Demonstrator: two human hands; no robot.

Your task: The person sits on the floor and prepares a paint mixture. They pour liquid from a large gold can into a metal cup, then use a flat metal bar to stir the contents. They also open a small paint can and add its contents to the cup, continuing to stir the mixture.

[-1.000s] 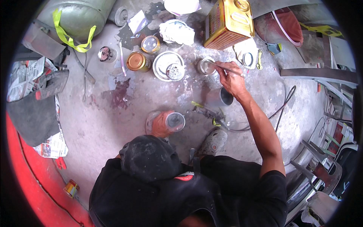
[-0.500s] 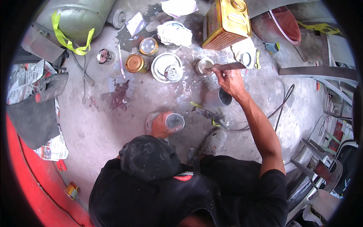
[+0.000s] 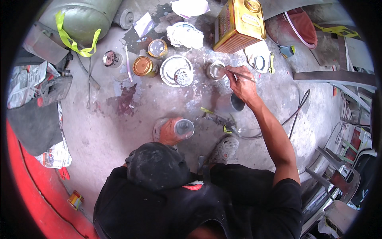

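My left hand (image 3: 168, 132) is wrapped round a clear plastic cup (image 3: 184, 129), its mouth tilted to the right. Whatever the cup contains is hard to make out. Farther out, my right hand (image 3: 242, 84) pinches a thin flat stick (image 3: 238, 74), seen nearly edge-on. The stick's tip reaches the rim of a small open can (image 3: 213, 72) with greyish contents. A dark-mouthed cup (image 3: 237, 102) lies or stands just below my right hand. Left of the small can, a round silver lid (image 3: 166, 68) carries a messy paint-covered pot (image 3: 183, 77).
A tall gold tin (image 3: 238, 30) stands at the back, beside a reddish bucket (image 3: 298, 30). A copper-lidded can (image 3: 143, 66) and a paint-stained jar (image 3: 111, 58) sit to the left. A spray gun (image 3: 217, 118) with a dark hose (image 3: 294, 113) lies near my shoe (image 3: 225, 149).
The flat stick in my right hand has turned, from showing its broad face to nearly edge-on, its outer end swinging down. My left hand and the cup stay put.
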